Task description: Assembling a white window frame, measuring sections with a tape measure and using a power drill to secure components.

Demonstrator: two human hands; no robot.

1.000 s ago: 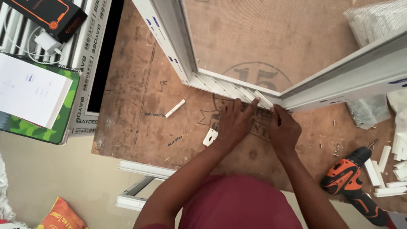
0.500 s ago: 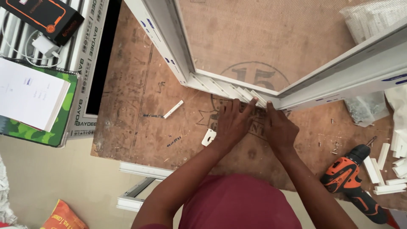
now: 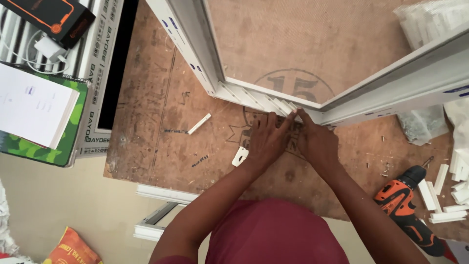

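Note:
A white plastic window frame [image 3: 205, 63] lies on a worn brown board [image 3: 156, 132], its corner pointing toward me. My left hand [image 3: 266, 139] and my right hand [image 3: 317, 142] rest side by side on the board at that corner. The fingertips of both pinch a small white piece [image 3: 294, 115] against the frame's corner joint. A short white strip [image 3: 199, 124] and a small flat white plate [image 3: 240, 156] lie on the board just left of my left hand.
An orange and black cordless drill [image 3: 408, 208] lies at the right, beside several short white offcuts [image 3: 439, 190]. A clear bag of small parts [image 3: 420, 124] sits behind it. At the left are a white booklet on a green cover [image 3: 36, 112], a black box [image 3: 53, 19] and stacked white profiles.
Both hands have stayed at the frame's corner; the fingertips have closed in together on the joint. The view shifted slightly.

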